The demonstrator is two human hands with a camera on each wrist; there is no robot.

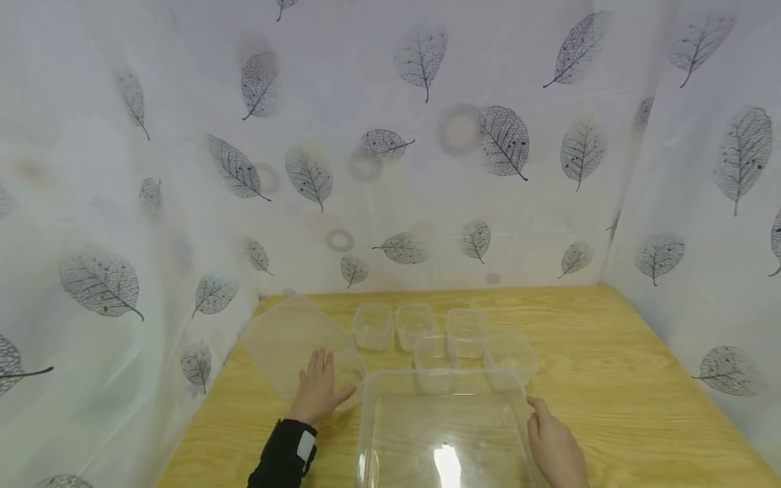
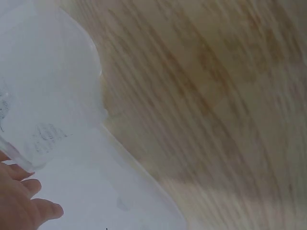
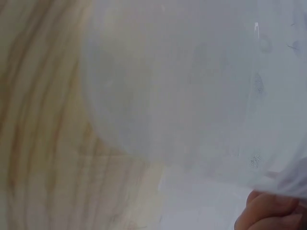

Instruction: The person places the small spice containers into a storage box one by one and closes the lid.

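A large clear plastic box (image 1: 448, 434) stands at the front middle of the table. At its right side my right hand (image 1: 554, 440) grips the wall near the far corner, with curled fingers (image 3: 271, 211) against the plastic in the right wrist view. My left hand (image 1: 318, 390) is spread over a flat translucent lid (image 1: 277, 339) left of the box, its thumb pointing toward the box's rim. Whether the left palm presses on the lid cannot be told. In the left wrist view, the left fingers (image 2: 45, 211) are loosely extended beside the clear plastic.
Several small clear containers stand behind the box, among them a left one (image 1: 372, 327), a middle one (image 1: 415, 325) and a right one (image 1: 511, 356). The wooden table (image 1: 641, 407) is bordered by a white leaf-patterned curtain (image 1: 427, 190) at the back and sides.
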